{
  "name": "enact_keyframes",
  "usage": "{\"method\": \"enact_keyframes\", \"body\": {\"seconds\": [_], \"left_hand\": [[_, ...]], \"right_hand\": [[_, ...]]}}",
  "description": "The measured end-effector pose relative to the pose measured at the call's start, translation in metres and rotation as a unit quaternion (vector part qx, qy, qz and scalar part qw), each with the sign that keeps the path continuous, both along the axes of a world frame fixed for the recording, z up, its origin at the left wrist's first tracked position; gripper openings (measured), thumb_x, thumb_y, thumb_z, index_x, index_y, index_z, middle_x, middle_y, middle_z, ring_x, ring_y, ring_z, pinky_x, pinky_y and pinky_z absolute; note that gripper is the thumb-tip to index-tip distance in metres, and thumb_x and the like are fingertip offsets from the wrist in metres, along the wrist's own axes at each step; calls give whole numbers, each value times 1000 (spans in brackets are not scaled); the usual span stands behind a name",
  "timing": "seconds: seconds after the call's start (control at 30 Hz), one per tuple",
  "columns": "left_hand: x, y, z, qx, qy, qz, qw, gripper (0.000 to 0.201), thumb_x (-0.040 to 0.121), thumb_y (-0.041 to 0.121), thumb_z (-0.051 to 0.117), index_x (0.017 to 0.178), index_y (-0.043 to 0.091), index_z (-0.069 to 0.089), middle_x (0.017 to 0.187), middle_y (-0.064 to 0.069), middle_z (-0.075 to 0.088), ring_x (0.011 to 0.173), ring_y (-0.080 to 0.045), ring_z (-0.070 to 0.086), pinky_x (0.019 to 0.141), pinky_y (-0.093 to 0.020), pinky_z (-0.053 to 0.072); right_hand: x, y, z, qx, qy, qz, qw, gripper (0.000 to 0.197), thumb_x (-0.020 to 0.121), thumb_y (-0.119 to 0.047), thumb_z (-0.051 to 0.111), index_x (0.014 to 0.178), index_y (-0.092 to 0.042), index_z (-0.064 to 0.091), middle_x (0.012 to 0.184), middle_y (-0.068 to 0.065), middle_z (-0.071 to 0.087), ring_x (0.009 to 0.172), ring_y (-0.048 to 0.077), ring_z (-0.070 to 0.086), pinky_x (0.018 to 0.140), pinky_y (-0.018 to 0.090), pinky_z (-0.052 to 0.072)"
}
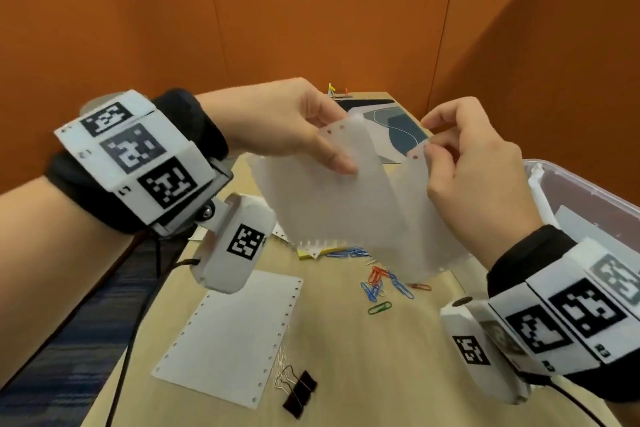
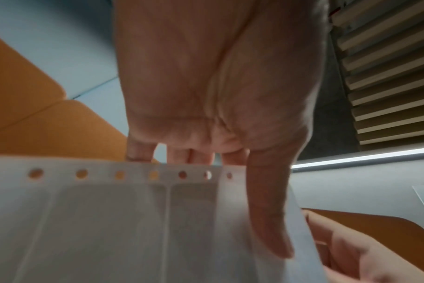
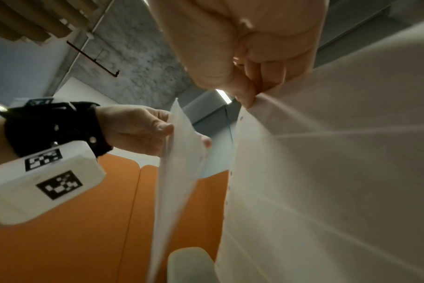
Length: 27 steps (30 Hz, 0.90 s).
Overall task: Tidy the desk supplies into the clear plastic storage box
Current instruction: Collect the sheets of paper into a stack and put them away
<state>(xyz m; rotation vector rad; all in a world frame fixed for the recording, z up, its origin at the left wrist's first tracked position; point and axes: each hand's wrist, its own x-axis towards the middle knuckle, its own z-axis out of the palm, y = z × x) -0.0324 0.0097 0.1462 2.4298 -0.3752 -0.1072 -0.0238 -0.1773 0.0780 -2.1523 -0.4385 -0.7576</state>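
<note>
Both hands hold white punched loose-leaf sheets [image 1: 349, 198] in the air above the desk. My left hand [image 1: 311, 146] pinches the left sheet's top edge, thumb in front, fingers behind; its punched edge [image 2: 133, 175] fills the left wrist view. My right hand [image 1: 460, 156] pinches the right sheet's [image 3: 327, 172] top corner between thumb and fingers. The clear plastic storage box [image 1: 588, 194] stands at the right, a sheet lying inside. Another punched sheet [image 1: 232, 333] lies on the desk at the lower left.
Coloured paper clips [image 1: 381, 284] are scattered mid-desk. A black binder clip [image 1: 299, 392] lies near the front edge. A yellow notepad [image 1: 311, 253] peeks from under the held sheets. A dark patterned mat [image 1: 391, 125] lies at the back. Orange partition walls [image 1: 311, 10] enclose the desk.
</note>
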Motion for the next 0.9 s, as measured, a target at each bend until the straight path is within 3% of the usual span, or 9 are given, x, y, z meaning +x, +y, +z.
{"method": "enact_keyframes", "body": {"seconds": [0.13, 0.2, 0.33, 0.47, 0.57, 0.63, 0.7, 0.77, 0.9], "left_hand": [[3, -6, -18, -15, 21, -74, 997, 24, 69, 28, 75, 93, 30, 74, 111, 12, 70, 99, -6, 67, 81, -16, 54], [7, -11, -27, -79, 5, -65, 995, 20, 77, 15, 73, 96, 18, 72, 93, 9, 74, 83, -4, 70, 71, -13, 55], [18, -12, -42, -154, -69, 0, 986, 12, 77, 1, 72, 72, 3, 61, 51, 14, 58, 46, 7, 50, 51, -5, 40], [27, 6, -46, -268, -87, 64, 957, 35, 74, -6, 70, 61, 15, 45, 63, 0, 53, 54, -6, 51, 52, -10, 41], [24, 15, -49, -379, -25, 82, 922, 26, 76, -6, 67, 72, 13, 50, 74, -5, 63, 60, -10, 65, 53, -16, 52], [23, 23, -57, -379, -2, 116, 918, 19, 76, 0, 69, 86, 11, 57, 88, -6, 70, 74, -13, 69, 60, -21, 56], [25, 36, -67, -226, -12, 199, 953, 33, 73, 13, 76, 101, 8, 59, 100, -12, 68, 85, -19, 64, 65, -26, 55], [22, 49, -73, 45, 22, 258, 965, 45, 71, 29, 79, 105, 7, 60, 99, -10, 65, 84, -21, 60, 60, -26, 50], [8, 64, -99, 370, 259, 216, 865, 42, 73, 55, 69, 76, 14, 61, 78, 5, 64, 62, -9, 56, 50, -16, 44]], "right_hand": [[-7, 8, 8, 30, -33, 44, 998, 21, 90, -3, 50, 100, -22, 48, 87, 1, 65, 84, 14, 60, 75, 19, 46], [-9, 12, 9, 39, -45, 64, 996, 20, 89, -4, 52, 99, -21, 52, 81, -1, 65, 77, 8, 59, 67, 9, 42], [-9, 14, 4, 81, -12, 95, 992, 15, 89, -15, 58, 98, -24, 49, 76, -10, 65, 73, 3, 59, 63, 7, 42], [-5, 12, -14, 36, 121, 110, 986, 35, 81, -25, 68, 106, -25, 43, 85, -17, 58, 76, 0, 60, 67, 17, 51], [-1, 12, -29, 24, 157, 93, 983, 36, 78, -19, 71, 103, -23, 47, 86, -17, 59, 78, -2, 58, 64, 7, 46], [3, 12, -34, 49, 153, 91, 983, 25, 77, -16, 71, 95, -25, 56, 91, -11, 67, 83, 6, 63, 74, 16, 51], [4, 13, -35, 72, 163, 92, 980, 20, 76, -12, 71, 85, -29, 63, 90, -4, 72, 84, 14, 68, 79, 34, 56], [6, 13, -35, 88, 169, 81, 978, 17, 75, -10, 69, 77, -26, 65, 85, 0, 73, 81, 17, 69, 77, 39, 57], [9, 13, -34, 119, 170, 59, 977, 9, 74, -12, 68, 77, -20, 66, 81, -2, 71, 78, 15, 66, 70, 33, 57]]}}
